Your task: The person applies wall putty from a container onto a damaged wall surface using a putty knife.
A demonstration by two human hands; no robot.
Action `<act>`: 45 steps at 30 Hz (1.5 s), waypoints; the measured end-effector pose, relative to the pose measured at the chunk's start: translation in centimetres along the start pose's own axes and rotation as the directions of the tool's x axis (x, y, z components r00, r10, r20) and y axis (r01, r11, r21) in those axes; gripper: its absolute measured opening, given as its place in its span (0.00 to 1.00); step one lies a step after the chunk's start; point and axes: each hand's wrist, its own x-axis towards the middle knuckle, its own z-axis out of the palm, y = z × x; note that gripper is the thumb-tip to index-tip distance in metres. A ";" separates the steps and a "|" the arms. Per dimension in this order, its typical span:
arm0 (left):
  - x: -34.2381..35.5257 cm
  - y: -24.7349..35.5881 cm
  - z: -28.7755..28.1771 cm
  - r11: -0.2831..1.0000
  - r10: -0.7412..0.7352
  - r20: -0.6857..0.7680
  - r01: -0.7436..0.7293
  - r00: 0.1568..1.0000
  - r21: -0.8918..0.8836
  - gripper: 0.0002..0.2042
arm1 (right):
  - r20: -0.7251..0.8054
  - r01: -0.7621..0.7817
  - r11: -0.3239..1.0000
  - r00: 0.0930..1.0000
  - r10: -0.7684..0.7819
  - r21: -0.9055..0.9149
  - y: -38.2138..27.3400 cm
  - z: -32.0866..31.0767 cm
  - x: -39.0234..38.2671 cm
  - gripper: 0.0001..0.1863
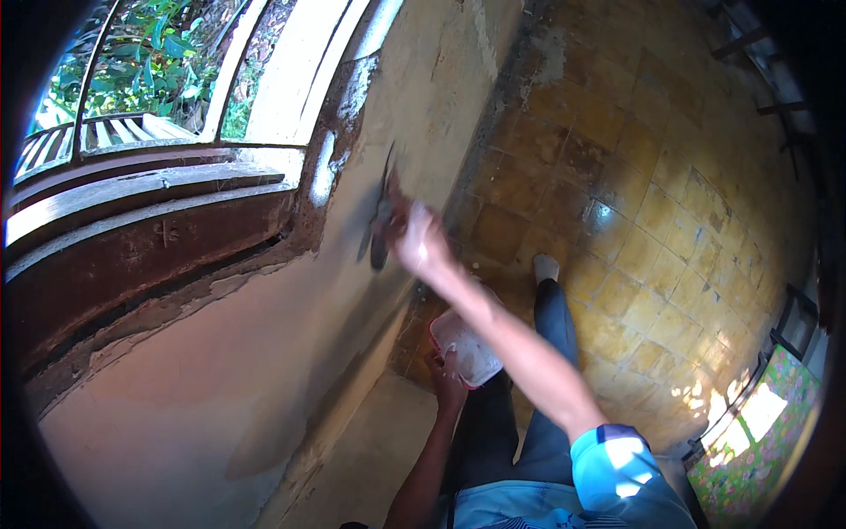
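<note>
My right hand (421, 242) is stretched out to the wall (352, 273), closed round a dark trowel (382, 216). Seen nearly edge-on and somewhat blurred, the trowel's blade lies at or close to the wall surface, right of the window. Lower down, my left hand (448, 375) grips the near left side of a container (467, 348) with a red rim. White paste-like material shows inside the container, which is partly hidden behind my right forearm.
On the left, a window with a weathered frame (159, 198) and bars opens onto green plants (167, 53). Yellowish tiles cover the floor (634, 238) to the right. A green patterned cloth (762, 450) lies at the lower right, beside dark furniture (797, 322).
</note>
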 end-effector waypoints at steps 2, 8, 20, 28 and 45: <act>0.5 -1.4 -1.6 0.993 -0.032 -0.009 0.033 0.999 0.109 0.25 | 0.032 0.040 0.999 0.999 -0.040 -0.018 -2.5 1.4 -4.6 0.37; -0.3 0.6 -0.2 1.000 -0.017 0.001 0.017 1.000 0.017 0.25 | -0.020 -0.043 0.999 0.999 0.044 0.023 -3.8 -5.1 0.0 0.30; 0.2 -0.4 -0.4 0.999 -0.045 -0.005 0.045 0.999 0.014 0.25 | -0.048 0.076 0.997 0.996 -0.075 0.034 -3.8 -3.3 -2.6 0.27; 0.5 -2.5 -1.2 0.999 -0.043 -0.075 0.042 0.996 -0.017 0.26 | 0.137 0.065 0.993 0.987 -0.077 0.095 -4.2 0.0 -4.8 0.12; 1.2 -4.0 -1.2 0.999 -0.053 -0.028 0.052 0.998 -0.014 0.24 | -0.034 0.049 0.997 0.998 -0.047 0.059 -0.5 -2.4 0.0 0.33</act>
